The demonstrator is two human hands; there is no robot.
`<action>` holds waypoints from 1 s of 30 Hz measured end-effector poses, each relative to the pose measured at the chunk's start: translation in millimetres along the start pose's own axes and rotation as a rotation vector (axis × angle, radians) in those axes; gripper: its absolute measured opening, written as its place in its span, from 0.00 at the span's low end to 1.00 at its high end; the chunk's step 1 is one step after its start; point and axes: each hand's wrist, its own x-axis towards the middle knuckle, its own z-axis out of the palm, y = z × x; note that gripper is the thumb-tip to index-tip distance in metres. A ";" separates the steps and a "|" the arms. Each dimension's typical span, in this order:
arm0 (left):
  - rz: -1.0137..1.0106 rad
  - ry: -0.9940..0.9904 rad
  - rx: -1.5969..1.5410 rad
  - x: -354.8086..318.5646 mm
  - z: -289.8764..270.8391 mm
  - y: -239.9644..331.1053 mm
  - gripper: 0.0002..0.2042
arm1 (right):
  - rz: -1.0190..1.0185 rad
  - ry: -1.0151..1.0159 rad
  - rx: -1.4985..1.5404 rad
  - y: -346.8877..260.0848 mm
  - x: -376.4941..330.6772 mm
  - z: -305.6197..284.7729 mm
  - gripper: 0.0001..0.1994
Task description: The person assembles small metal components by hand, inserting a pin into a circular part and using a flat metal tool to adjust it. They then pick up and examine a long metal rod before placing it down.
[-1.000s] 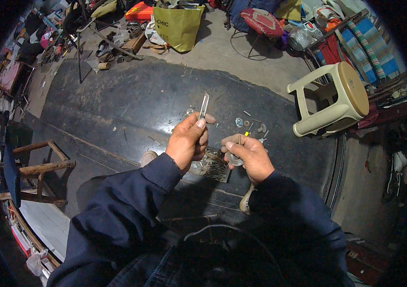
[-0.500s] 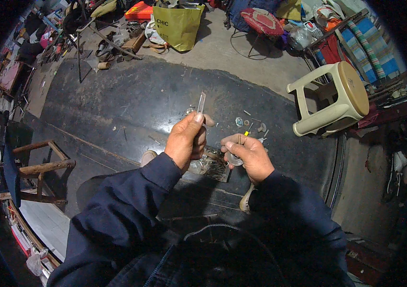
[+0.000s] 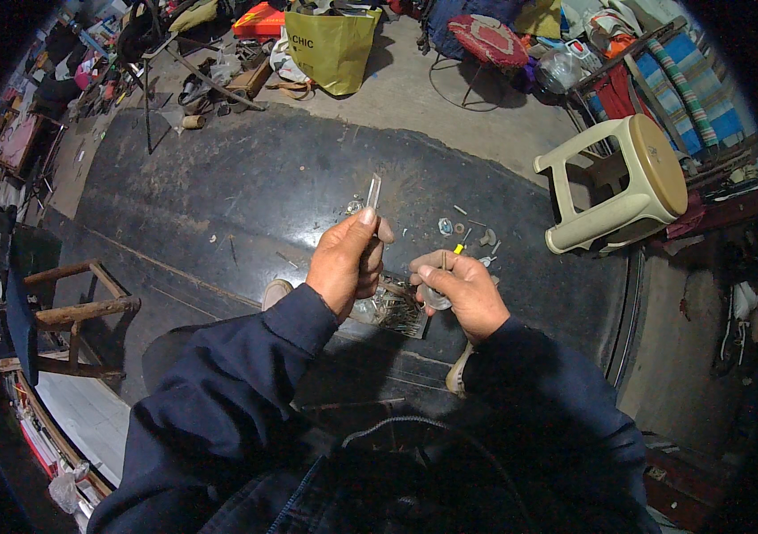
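Note:
My left hand point(image 3: 343, 258) pinches a slim, clear, shiny strip point(image 3: 373, 192) between thumb and fingers. The strip stands nearly upright, its slanted tip pointing away from me; its lower end is hidden in the hand. Beside it on the right, my right hand point(image 3: 470, 292) curls its fingers round a small, pale, roundish thing point(image 3: 435, 299) that looks see-through, its kind unclear. A thin pin-like piece point(image 3: 445, 260) shows at those fingertips. Under the hands lies a shallow box of small metal pieces point(image 3: 404, 311), partly covered by them.
Small loose parts, one with a yellow end point(image 3: 458, 250), lie on the black floor mat point(image 3: 245, 178) beyond my right hand. A cream plastic stool point(image 3: 615, 182) stands at right, a wooden-framed chair point(image 3: 85, 311) at left. A yellow-green bag point(image 3: 332, 49) is at the back.
The clear strip's tip sits slightly lower and nearer to me, and less of the strip shows above my left thumb. My right hand has barely moved.

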 end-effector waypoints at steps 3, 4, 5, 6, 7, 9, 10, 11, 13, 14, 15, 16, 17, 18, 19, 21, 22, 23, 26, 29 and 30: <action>0.029 0.007 -0.001 0.6 2.9 -2.2 0.14 | 0.020 0.003 0.002 -2.1 -1.0 1.4 0.11; 0.055 -0.015 -0.006 0.8 3.4 -2.6 0.13 | 0.017 -0.001 0.009 -2.3 -1.2 1.6 0.11; 0.042 -0.001 -0.002 0.8 3.2 -2.3 0.13 | 0.021 0.000 0.010 -2.2 -1.1 1.9 0.11; 0.039 -0.010 0.002 0.8 2.6 -1.9 0.12 | 0.020 -0.002 0.017 -1.7 -0.9 2.2 0.11; 0.030 -0.004 0.011 0.7 1.6 -1.1 0.12 | 0.018 -0.005 0.023 -1.3 -0.8 2.3 0.11; 0.027 -0.026 0.002 1.0 0.4 -0.3 0.12 | 0.021 -0.010 0.033 -0.5 -0.6 1.9 0.11; 0.022 -0.029 0.001 0.8 -0.4 0.3 0.12 | 0.022 -0.013 0.038 -0.3 -0.6 1.9 0.11; 0.014 -0.036 0.013 0.3 -1.1 0.8 0.12 | 0.019 -0.015 0.033 -0.3 -0.5 1.8 0.11; -0.003 -0.050 0.036 -0.4 -2.0 1.5 0.11 | 0.015 -0.019 0.023 -1.1 -0.9 1.7 0.11; -0.002 -0.048 0.039 -0.6 -2.1 1.5 0.12 | 0.019 -0.016 0.023 -1.5 -1.3 1.9 0.11; -0.002 -0.046 0.042 -0.6 -2.0 1.5 0.12 | 0.023 -0.013 0.023 -1.9 -1.7 2.2 0.11; 0.001 -0.049 0.044 -0.6 -2.1 1.3 0.13 | 0.027 -0.010 0.024 -2.4 -1.9 2.6 0.11; -0.004 -0.031 0.036 -0.5 -2.2 1.1 0.13 | 0.024 -0.013 0.026 -2.7 -2.1 2.9 0.11; -0.006 -0.018 0.026 -0.2 -2.3 0.8 0.14 | 0.021 -0.016 0.028 -3.0 -2.1 3.1 0.11; -0.009 -0.005 0.015 0.0 -2.5 0.3 0.14 | 0.018 -0.018 0.030 -3.1 -2.2 3.2 0.11; -0.003 0.003 -0.009 1.4 -2.7 -0.8 0.15 | 0.019 -0.015 0.024 -3.0 -2.3 3.4 0.11; 0.000 0.007 -0.021 2.1 -2.8 -1.4 0.16 | 0.019 -0.013 0.021 -2.9 -2.2 3.4 0.11; 0.005 0.006 -0.016 2.5 -3.0 -1.8 0.16 | 0.018 -0.014 0.021 -2.8 -2.1 3.4 0.11; 0.015 0.002 -0.002 2.8 -3.0 -2.1 0.16 | 0.015 -0.019 0.021 -2.7 -1.9 3.1 0.11; 0.024 -0.002 0.018 1.5 -1.7 -1.2 0.15 | 0.017 -0.022 0.014 -2.6 -2.0 2.9 0.11; 0.029 -0.005 0.026 1.0 -0.7 -1.0 0.14 | 0.021 -0.019 0.008 -2.5 -2.2 2.6 0.11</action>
